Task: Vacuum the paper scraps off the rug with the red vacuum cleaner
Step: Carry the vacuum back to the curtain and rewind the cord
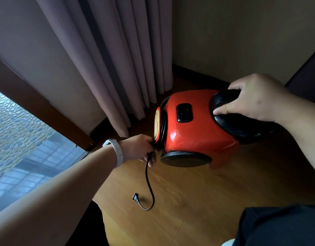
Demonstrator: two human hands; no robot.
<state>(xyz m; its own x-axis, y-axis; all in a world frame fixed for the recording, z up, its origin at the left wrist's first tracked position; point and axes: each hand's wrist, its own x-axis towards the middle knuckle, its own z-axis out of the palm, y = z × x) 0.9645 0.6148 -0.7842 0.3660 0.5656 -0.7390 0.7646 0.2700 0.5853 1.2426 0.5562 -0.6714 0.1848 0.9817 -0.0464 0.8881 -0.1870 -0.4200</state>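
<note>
left hand (144, 150): at 8 o'clock of the red vacuum cleaner (194, 128), fingers curled round the black power cord (149, 185) where it leaves the machine's end; a white wristband (116, 151) sits on that wrist.
right hand (252, 98): at 2 o'clock of the red body, wrapped over the black handle (233, 121), thumb pressed on its near side.
vacuum: mid-view over the wooden floor (206, 201), curtain (100, 59) at its 10 o'clock.
cord: a short length drops from the left hand; its plug (135, 197) lies at 6 o'clock of that hand.
step in hand: likely freeing the cord, so setup only; rug and paper scraps are out of view.
next move: probably a steady pull to free more cord while the right hand braces the body, then a socket, none visible.
</note>
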